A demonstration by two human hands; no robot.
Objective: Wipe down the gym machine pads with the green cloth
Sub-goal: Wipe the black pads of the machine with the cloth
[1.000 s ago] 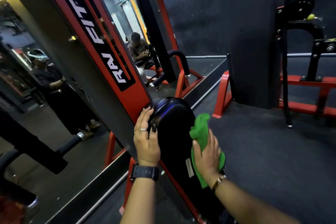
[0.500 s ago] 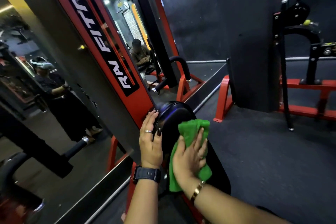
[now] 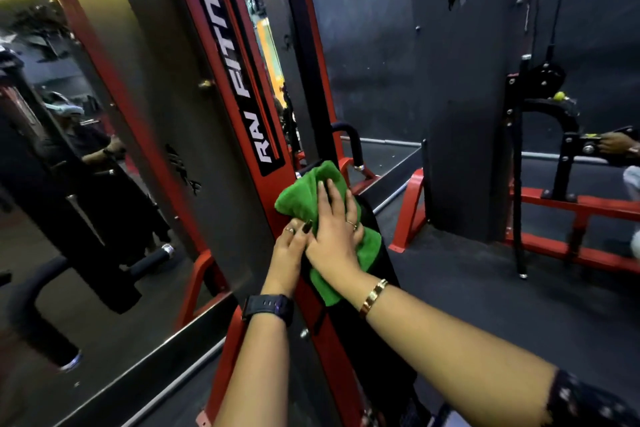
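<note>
— While the right hand [image 3: 334, 236] presses flat on the cloth [image 3: 298, 194] atop the pad [image 3: 388, 270], what might fail?
— Loose folds could bunch and skip patches; the left hand [image 3: 287, 253], fingers flat along the pad's edge, sits in the cloth's path

Single head-worn view, wide lens. Looks forward and down along both forearms. Left hand [image 3: 289, 253] and right hand [image 3: 334, 236] sit mid-frame, close, at the pad [image 3: 389, 270]. Mirror [image 3: 104, 184] fills the left third; floor [image 3: 485, 305] falls away to the right. Straight posts bow toward the edges. Mirror throws a dim second angle back at the wearer, probably showing the headset; too blurred to be sure.
</note>
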